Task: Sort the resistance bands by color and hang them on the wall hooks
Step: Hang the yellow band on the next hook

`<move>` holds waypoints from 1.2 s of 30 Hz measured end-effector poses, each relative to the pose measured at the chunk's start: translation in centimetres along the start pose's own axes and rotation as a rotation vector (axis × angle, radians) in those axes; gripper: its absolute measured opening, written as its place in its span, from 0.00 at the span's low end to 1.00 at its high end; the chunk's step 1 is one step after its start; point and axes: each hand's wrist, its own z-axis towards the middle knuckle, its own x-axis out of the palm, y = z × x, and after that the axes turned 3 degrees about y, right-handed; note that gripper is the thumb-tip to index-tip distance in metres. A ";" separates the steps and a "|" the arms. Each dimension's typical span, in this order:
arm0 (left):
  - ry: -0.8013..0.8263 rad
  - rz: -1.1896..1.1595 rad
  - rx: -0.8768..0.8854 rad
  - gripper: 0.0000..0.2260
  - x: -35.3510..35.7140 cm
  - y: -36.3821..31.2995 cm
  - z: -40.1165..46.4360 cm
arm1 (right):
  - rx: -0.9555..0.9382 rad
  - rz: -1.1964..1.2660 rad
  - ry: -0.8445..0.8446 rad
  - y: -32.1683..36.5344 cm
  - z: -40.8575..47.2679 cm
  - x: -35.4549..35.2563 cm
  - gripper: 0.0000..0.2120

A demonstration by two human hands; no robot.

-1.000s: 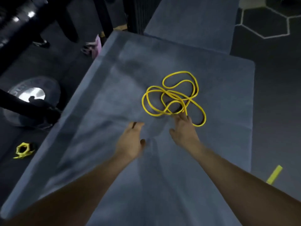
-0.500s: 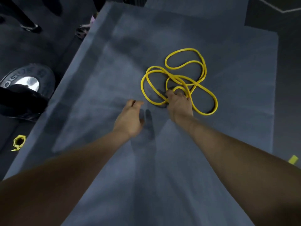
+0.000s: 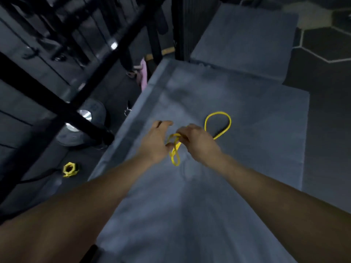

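We pinch the yellow resistance band point(image 3: 218, 121) in both hands, left hand point(image 3: 154, 143) and right hand point(image 3: 197, 141), above the grey mat point(image 3: 247, 168), black rack point(image 3: 62, 105) and weight plate point(image 3: 81, 128) alongside.

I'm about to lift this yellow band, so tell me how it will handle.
Probably floppy: the yellow band sags in loose loops between the right hand and the mat. Likely light, since it is thin. Its dangling loops may tangle.

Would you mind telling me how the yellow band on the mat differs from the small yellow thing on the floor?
The yellow band is long and looped, gathered in both hands; the yellow collar is small, compact and untouched. The band lies on the grey mat; the collar sits on the dark floor beside it. Both are bright yellow.
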 end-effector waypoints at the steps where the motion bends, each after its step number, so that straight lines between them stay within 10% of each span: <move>1: -0.006 -0.006 0.011 0.26 -1.8 -0.5 -0.8 | -0.023 0.014 -0.011 1.9 -0.1 -1.2 0.09; 20: -0.342 -0.350 0.009 0.08 -25.9 -3.8 -29.0 | -0.342 0.261 -0.124 34.1 -12.2 -14.1 0.08; 26: -0.630 -0.550 -0.104 0.12 -30.5 -4.0 -36.7 | -0.409 0.241 0.043 39.0 -14.8 -14.2 0.10; 36: -0.594 -0.536 -0.075 0.16 -34.4 -4.6 -41.6 | -0.478 0.310 0.019 42.2 -14.9 -17.5 0.10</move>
